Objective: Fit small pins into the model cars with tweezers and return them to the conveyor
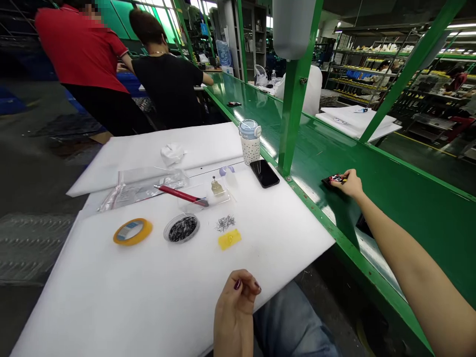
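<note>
My left hand (240, 297) hovers palm up over the front edge of the white-covered table (148, 297), its fingers loosely curled, thumb and fingertips apart, nothing in them. Stretched out over the green conveyor (401, 198), my right hand (351, 184) has its fingers round a small black tray with red and white pieces (334, 179). Part of a second black tray (364, 224) shows beside my right forearm. On the table lie a round dish of short dark pins (182, 228), a loose pin pile (225, 223) and a yellow piece (229, 239).
Yellow tape (133, 231), a red cutter (180, 195), clear bags (145, 183), a phone (264, 173) and a cup (250, 144) sit on the table. A green post (292, 119) rises at the conveyor edge. Two people are at the upper left.
</note>
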